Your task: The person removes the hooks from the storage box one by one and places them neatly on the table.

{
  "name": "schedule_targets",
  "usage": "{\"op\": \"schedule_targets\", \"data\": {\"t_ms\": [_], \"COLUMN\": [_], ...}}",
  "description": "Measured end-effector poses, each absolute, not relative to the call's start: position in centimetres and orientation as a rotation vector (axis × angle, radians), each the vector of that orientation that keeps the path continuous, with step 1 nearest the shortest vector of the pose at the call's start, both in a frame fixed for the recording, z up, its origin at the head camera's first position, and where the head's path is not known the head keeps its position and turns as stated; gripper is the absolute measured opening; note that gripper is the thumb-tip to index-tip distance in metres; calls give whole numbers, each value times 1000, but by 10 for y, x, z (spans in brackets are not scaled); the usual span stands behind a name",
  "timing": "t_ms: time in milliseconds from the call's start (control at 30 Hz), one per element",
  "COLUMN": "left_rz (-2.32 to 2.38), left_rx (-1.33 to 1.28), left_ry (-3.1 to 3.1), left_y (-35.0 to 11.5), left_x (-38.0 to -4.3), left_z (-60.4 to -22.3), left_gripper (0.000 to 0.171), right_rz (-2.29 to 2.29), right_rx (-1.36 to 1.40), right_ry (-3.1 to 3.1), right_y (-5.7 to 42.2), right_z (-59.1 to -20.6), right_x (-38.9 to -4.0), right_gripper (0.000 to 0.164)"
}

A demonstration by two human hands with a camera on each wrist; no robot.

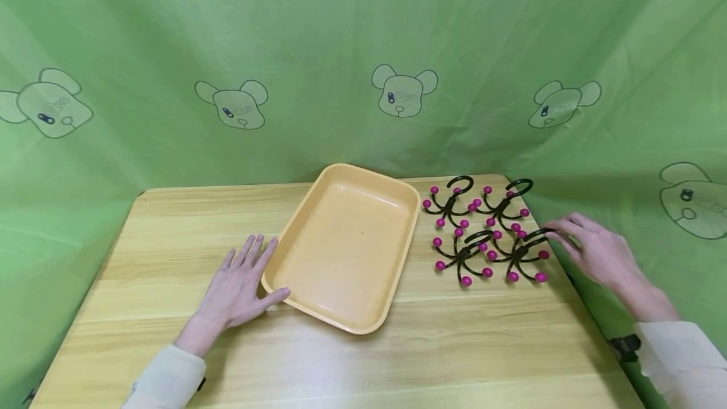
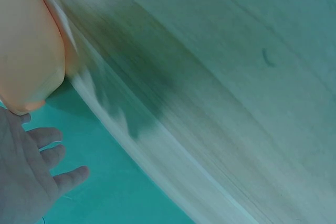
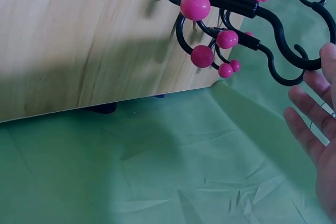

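Observation:
Four-legged or more, several black claw hooks with pink ball tips stand on the table's right side. The front right claw hook (image 1: 519, 254) has its curved top between the thumb and index finger of my right hand (image 1: 599, 251), which pinches it. In the right wrist view the same claw hook (image 3: 231, 1) rises beside the fingertips, the other fingers loosely extended. My left hand (image 1: 235, 289) lies with fingers spread at the left corner of a pale orange tray (image 1: 392, 289), thumb against its rim. The left wrist view shows the tray (image 2: 31, 40) next to the fingers.
Beside the held one are the front left claw hook (image 1: 462, 254), the back left claw hook (image 1: 450, 206) and the back right claw hook (image 1: 502, 207), all close together. The wooden table (image 1: 454, 346) borders green curtain (image 1: 318, 30) at the back and sides.

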State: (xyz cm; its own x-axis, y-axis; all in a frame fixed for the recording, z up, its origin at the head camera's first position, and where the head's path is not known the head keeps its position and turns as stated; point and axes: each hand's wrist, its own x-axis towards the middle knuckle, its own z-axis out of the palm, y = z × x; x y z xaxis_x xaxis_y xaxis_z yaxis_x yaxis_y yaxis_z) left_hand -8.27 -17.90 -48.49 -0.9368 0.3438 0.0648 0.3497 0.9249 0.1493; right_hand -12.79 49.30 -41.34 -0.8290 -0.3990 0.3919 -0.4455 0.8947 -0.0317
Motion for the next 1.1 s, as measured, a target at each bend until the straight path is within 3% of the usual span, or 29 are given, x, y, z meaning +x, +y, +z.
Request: {"op": "schedule_targets", "data": {"t_ms": [567,1100], "left_rz": [-219,-151], "left_rx": [-562,-541], "left_ry": [-3031,-2968], "left_y": [-185,-185], "left_x": [-84,-76], "left_z": [-480,-459], "left_gripper": [102,107], "right_rz": [235,127], "right_rx": [413,417], "right_ry": [-2910,-2848], "right_y": [473,396], "right_z": [-395,-367], "right_x": [-120,-113], "right_gripper": [53,73]}}
